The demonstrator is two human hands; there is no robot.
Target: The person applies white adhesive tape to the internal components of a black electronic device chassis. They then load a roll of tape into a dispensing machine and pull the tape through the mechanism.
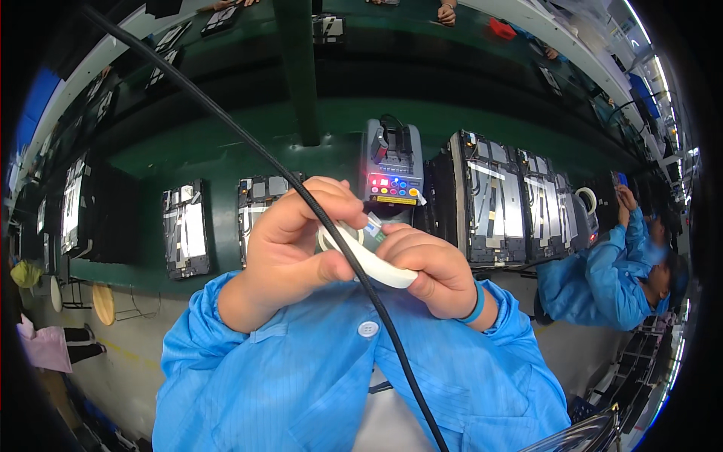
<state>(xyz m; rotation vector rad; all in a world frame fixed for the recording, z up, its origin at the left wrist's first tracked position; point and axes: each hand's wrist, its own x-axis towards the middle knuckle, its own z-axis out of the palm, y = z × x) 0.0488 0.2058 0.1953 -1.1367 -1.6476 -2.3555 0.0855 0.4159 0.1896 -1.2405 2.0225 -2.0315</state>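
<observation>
Left hand (290,239): the white tape (390,272) is held between thumb and fingers.
Right hand (435,265): the tape's near end is pinched by thumb and fingers.
Tape: held up between both hands, nearer than the machine (395,167).
Machine: set on the green bench (135,252), its display lit red.
Panels (493,203): stood on both sides of the machine.
Cable (226,117): strung across the view, passing before the tape.

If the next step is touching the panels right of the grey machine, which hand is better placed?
Probably the right hand: it is nearer those panels than the left hand, though both hold the white roll.
</observation>
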